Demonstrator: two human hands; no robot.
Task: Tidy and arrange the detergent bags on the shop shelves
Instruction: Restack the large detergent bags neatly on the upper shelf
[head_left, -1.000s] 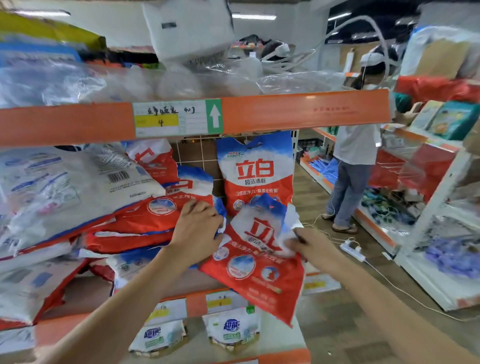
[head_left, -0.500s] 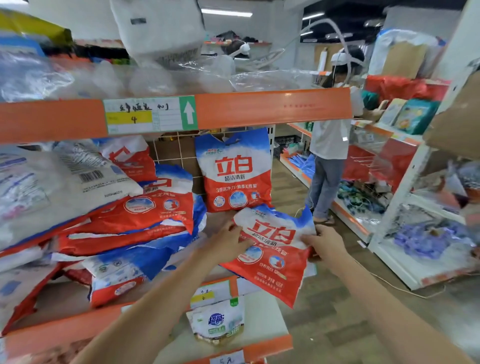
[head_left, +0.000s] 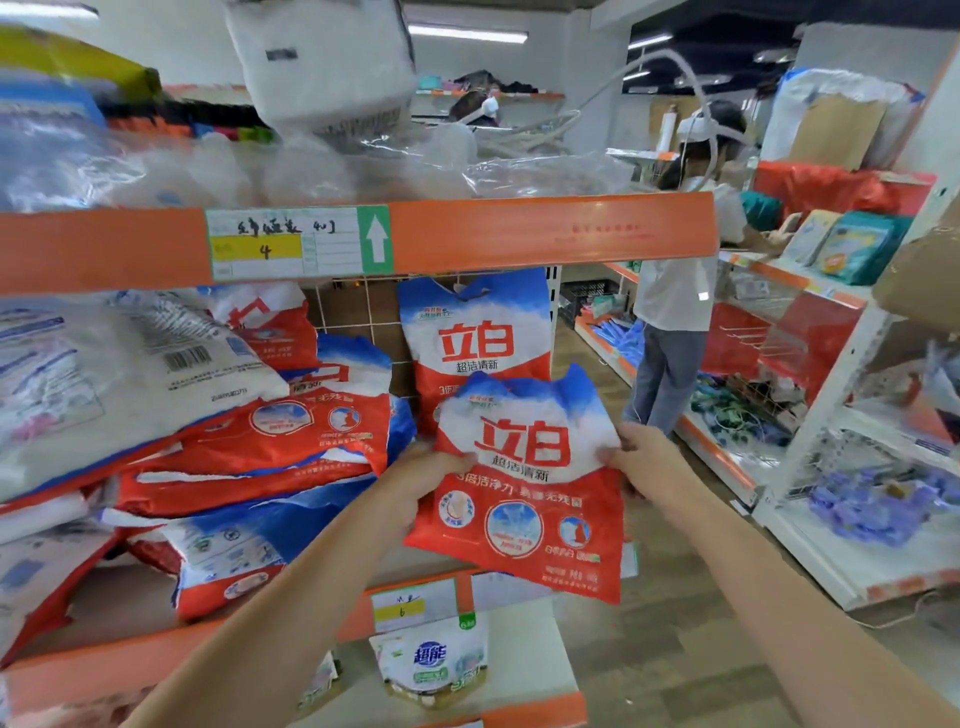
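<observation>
Both hands pinch one detergent bag (head_left: 524, 483), left hand (head_left: 423, 475) and right hand (head_left: 641, 460) at its side edges, upright, label outward, over the shelf (head_left: 447, 582) front edge for standing.

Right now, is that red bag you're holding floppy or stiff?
Probably floppy: the red bag is wrinkled and its top edge curls. It likely has some weight, since the left hand and right hand both grip its sides. The plastic looks glossy, so maybe slippery.
</observation>
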